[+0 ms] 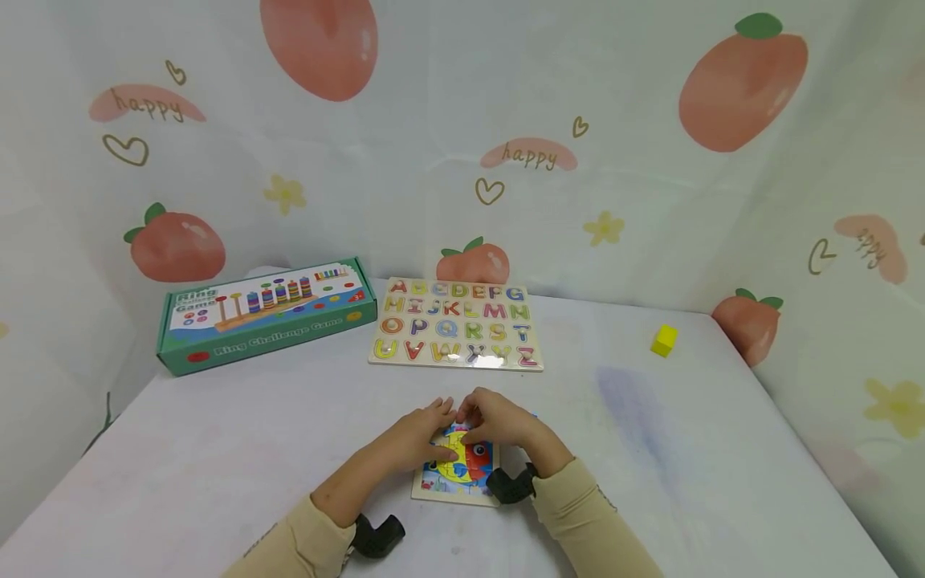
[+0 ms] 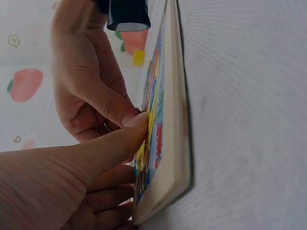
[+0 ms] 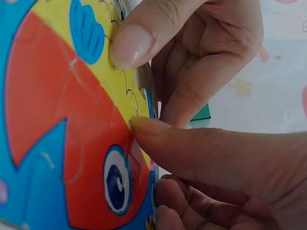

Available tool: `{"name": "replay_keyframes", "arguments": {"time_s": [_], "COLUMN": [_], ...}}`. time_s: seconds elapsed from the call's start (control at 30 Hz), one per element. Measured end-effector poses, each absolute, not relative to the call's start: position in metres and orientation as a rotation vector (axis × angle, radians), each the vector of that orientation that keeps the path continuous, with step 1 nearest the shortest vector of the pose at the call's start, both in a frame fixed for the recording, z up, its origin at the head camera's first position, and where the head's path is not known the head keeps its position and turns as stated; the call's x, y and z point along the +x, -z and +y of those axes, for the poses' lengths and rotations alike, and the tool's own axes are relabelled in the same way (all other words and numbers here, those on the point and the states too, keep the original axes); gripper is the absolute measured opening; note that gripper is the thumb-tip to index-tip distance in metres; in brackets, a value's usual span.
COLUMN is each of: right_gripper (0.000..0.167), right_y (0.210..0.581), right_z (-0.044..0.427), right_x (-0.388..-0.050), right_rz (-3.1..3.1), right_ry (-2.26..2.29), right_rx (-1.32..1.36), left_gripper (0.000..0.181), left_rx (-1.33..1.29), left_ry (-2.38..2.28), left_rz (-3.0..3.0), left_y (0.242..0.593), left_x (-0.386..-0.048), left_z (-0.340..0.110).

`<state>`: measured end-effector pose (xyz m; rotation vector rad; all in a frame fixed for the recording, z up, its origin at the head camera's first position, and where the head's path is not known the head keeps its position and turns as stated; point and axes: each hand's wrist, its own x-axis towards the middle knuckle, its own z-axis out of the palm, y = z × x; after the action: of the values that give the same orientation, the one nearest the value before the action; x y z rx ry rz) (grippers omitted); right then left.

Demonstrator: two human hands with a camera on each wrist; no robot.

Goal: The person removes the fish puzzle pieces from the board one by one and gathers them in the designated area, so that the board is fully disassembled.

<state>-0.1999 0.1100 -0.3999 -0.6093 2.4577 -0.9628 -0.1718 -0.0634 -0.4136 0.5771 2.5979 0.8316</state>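
Resting both thumbs on a wood-rimmed jigsaw puzzle of a red-and-yellow fish (image 1: 454, 474).
It lies toward the near edge of the white-covered tabletop (image 1: 238, 449), between its side edges. The left hand's (image 1: 414, 437) fingers spread apart from its thumb; the right hand's (image 1: 500, 419) curl by the puzzle's far edge, whether clamped cannot be told.

Our left forearm (image 1: 354, 483) and right forearm (image 1: 552, 455) angle inward until the hands nearly meet. Our left hand (image 1: 415, 437) has its fingers (image 1: 437, 408) extended forward and its thumb stretched toward the right hand (image 1: 500, 419), whose fingers bend downward just beside it, thumb near the left one.
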Motion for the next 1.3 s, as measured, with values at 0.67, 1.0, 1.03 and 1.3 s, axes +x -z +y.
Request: {"name": "replay_keyframes", "arguments": {"time_s": [0.67, 1.0, 1.03, 1.3], "right_gripper": [0.012, 0.014, 0.014, 0.015], "right_y": [0.39, 0.391, 0.392, 0.4], "right_z": [0.109, 0.107, 0.107, 0.11], "right_x": [-0.191, -0.191, -0.192, -0.196], "right_rz": [2.516, 2.497, 2.49, 2.488], "right_ry": [0.903, 0.934, 0.941, 0.953], "right_rx": [-0.613, -0.642, -0.633, -0.617], "left_gripper": [0.061, 0.061, 0.061, 0.062], "left_rx": [0.562, 0.568, 0.57, 0.587], "left_ry": [-0.852, -0.863, -0.863, -0.85], "left_rz": [2.6, 2.604, 2.605, 2.611], "left_y": [0.411, 0.413, 0.413, 0.413], "left_x": [-0.169, -0.17, -0.17, -0.17], "left_z": [-0.062, -0.065, -0.065, -0.062]}}
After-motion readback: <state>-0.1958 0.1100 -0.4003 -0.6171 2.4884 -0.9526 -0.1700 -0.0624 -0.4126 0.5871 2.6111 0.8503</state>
